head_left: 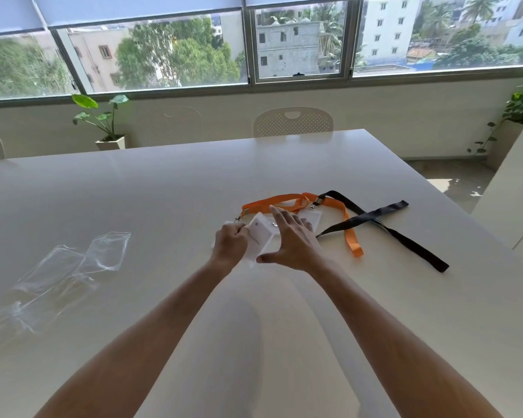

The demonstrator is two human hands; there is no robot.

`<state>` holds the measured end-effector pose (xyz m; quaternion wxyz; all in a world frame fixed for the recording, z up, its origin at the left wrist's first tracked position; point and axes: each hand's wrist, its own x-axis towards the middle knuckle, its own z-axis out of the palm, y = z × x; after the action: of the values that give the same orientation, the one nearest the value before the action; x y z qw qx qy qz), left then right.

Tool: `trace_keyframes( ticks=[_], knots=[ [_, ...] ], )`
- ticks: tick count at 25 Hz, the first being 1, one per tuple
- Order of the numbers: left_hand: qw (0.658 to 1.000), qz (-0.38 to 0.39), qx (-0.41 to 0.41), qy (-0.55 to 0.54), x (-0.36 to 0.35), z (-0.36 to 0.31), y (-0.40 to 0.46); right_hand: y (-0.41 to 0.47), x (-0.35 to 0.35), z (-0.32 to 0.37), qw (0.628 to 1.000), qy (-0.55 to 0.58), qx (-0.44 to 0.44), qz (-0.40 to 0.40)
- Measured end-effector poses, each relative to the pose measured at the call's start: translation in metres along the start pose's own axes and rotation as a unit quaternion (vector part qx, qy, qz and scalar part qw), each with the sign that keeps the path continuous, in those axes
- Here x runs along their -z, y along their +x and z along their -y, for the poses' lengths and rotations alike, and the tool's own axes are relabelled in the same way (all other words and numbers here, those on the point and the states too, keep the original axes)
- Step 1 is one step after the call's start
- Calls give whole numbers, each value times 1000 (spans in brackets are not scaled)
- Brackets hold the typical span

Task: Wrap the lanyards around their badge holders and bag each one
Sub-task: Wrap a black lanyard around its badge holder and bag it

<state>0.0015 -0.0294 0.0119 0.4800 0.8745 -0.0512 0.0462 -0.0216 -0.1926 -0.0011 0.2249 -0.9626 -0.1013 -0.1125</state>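
The left hand (230,242) was seen with its fingers curled around the left edge of a white badge holder (259,233), which was held tilted just above the worktop (163,188). The right hand (293,239) was spread open, fingers straight and apart, with the thumb set against the lower edge of the same holder and the fingers reaching over its far side; whether those fingers actually touched the card could not be told from this angle. An orange lanyard (349,230) was laid just beyond the hands, its loop running behind them and one strap trailing toward the right. A metal clip (238,219) was visible at its left end, close to the left hand's knuckles. A black lanyard (384,217) was crossed over the orange one and stretched further right, well clear of both hands. A second clear badge holder (313,217) appeared to lie beneath the straps, just past the right fingertips.

Several clear plastic bags (103,251) were spread flat on the left part of the worktop, well apart from the hands. The worktop was pale and glossy. Beyond it, white perforated chairs (293,122) were drawn up, a potted plant (103,122) stood by the wall, and wide windows (299,46) with half-lowered blinds showed trees and buildings.
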Motion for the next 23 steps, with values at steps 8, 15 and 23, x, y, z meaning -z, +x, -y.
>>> trace_keyframes(
  ticks=[8, 15, 23],
  knots=[
    [954, 42, 116, -273, 5, -22, 4, 14, -1, 5, 997, -72, 15, -18],
    [979, 118, -164, 41, 31, -2, 16, 29, 16, 6, 990, -117, 79, 10],
    [871, 128, -306, 361, 60, -3, 35, 42, 25, 13, 982, -125, 142, 19]
  ],
)
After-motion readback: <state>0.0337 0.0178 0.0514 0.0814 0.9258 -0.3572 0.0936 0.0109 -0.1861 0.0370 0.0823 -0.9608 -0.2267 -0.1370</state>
